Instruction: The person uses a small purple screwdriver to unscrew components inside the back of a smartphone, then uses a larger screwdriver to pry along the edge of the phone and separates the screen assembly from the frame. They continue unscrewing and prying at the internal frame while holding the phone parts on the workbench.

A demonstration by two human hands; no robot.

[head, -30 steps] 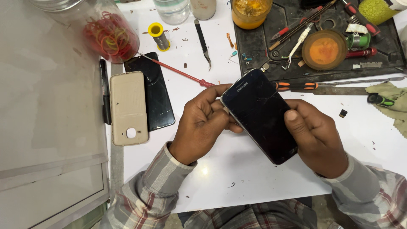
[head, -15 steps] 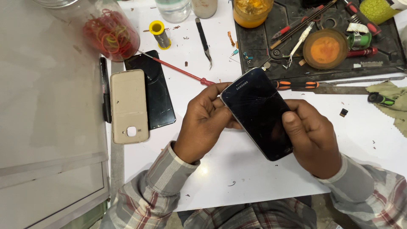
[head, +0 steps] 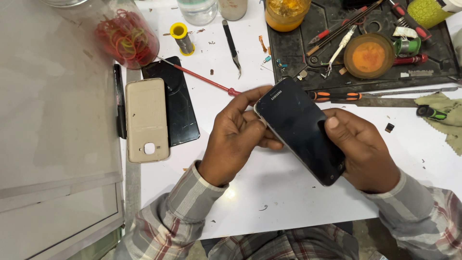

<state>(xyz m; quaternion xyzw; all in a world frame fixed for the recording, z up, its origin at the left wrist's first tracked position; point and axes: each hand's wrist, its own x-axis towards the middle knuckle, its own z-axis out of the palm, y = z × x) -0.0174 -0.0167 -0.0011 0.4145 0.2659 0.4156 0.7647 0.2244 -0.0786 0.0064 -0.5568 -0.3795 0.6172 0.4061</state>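
Observation:
A black smartphone with a dark screen is held above the white table, tilted from upper left to lower right. My left hand grips its upper left edge, fingers curled under the side. My right hand holds the lower right end, with the thumb pressed on the screen. Both sleeves are plaid.
A beige back cover lies on a black glass panel at the left, by a red-handled tool. A jar of rubber bands, a solder spool, tweezers and a black tool mat stand behind.
The phone and both hands have barely shifted; the right thumb has slid a little on the screen.

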